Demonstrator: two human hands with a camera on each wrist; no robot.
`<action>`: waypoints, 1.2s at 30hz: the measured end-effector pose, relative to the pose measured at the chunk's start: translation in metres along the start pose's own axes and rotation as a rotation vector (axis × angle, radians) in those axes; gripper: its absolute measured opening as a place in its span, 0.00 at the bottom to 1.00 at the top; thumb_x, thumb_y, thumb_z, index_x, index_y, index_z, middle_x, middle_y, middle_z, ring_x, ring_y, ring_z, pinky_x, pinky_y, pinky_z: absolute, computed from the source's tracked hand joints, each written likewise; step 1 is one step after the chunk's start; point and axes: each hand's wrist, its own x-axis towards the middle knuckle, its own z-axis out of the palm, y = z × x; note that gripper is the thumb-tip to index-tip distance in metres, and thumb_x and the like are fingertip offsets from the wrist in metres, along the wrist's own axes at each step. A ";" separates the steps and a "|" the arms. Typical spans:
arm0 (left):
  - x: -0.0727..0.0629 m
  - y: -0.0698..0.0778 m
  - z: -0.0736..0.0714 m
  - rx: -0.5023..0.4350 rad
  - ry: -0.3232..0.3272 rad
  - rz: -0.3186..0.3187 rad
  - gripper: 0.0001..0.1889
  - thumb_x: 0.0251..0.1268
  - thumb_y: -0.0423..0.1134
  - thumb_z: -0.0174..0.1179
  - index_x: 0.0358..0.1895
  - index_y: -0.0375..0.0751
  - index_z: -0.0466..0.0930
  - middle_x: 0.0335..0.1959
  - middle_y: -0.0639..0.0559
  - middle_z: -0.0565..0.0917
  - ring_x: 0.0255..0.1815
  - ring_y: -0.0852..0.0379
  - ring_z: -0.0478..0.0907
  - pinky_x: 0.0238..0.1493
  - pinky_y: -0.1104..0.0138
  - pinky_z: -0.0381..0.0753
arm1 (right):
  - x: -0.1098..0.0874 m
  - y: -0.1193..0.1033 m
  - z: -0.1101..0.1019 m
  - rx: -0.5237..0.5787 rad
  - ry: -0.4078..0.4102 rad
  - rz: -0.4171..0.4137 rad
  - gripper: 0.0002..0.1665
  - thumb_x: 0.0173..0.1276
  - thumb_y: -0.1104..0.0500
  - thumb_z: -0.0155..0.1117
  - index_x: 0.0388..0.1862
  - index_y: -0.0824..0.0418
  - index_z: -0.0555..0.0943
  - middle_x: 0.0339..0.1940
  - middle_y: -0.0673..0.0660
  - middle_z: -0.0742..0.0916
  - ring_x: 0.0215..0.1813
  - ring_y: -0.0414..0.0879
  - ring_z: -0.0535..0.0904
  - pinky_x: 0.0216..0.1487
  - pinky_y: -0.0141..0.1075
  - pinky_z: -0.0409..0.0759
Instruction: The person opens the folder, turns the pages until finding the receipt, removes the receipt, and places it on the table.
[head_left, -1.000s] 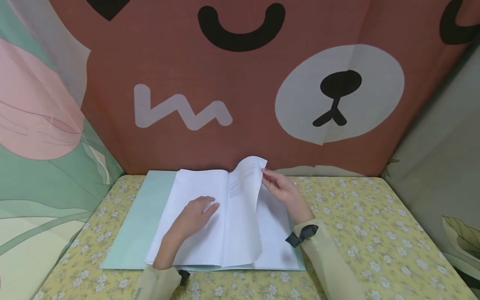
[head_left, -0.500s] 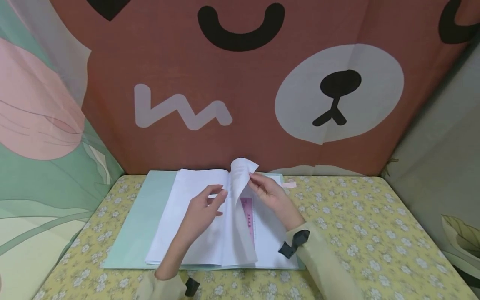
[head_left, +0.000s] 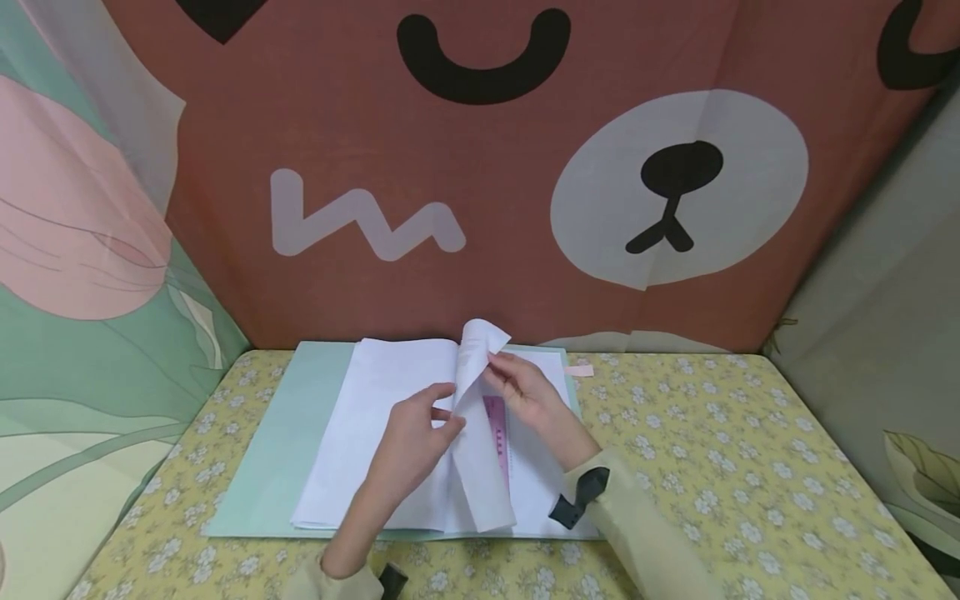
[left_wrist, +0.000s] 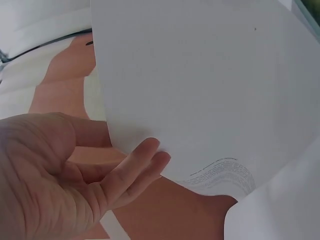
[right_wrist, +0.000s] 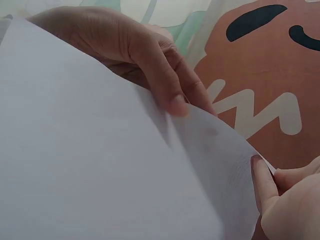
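An open book with white pages (head_left: 382,375) and a mint-green cover (head_left: 262,467) lies on the table. One page (head_left: 480,475) is lifted and bent near its middle fold. My right hand (head_left: 528,396) pinches its outer edge near the top corner; the right wrist view shows thumb and finger on that edge. My left hand (head_left: 412,437) has come to the same page, thumb on one face and fingers (left_wrist: 145,150) on the other, holding its edge. Beneath the page a pink strip (head_left: 497,437) with dark marks is partly visible.
A yellow floral cloth (head_left: 720,467) covers the table. A pale pink tab (head_left: 579,370) sticks out at the book's right edge. Behind stands a brown fabric backdrop (head_left: 495,208) with a bear's face, and printed hangings (head_left: 82,350) enclose the sides.
My right hand has drawn the page leftward, which uncovered the pink strip and the tab. My left hand has risen from the left-hand page and moved right to the lifted page.
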 end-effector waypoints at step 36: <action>0.014 -0.091 -0.088 0.449 -0.296 -0.194 0.37 0.63 0.18 0.63 0.76 0.24 0.62 0.75 0.27 0.66 0.77 0.28 0.60 0.71 0.40 0.67 | -0.004 -0.028 -0.024 -0.747 0.059 -0.285 0.11 0.74 0.68 0.64 0.50 0.76 0.79 0.34 0.58 0.88 0.35 0.45 0.88 0.42 0.36 0.88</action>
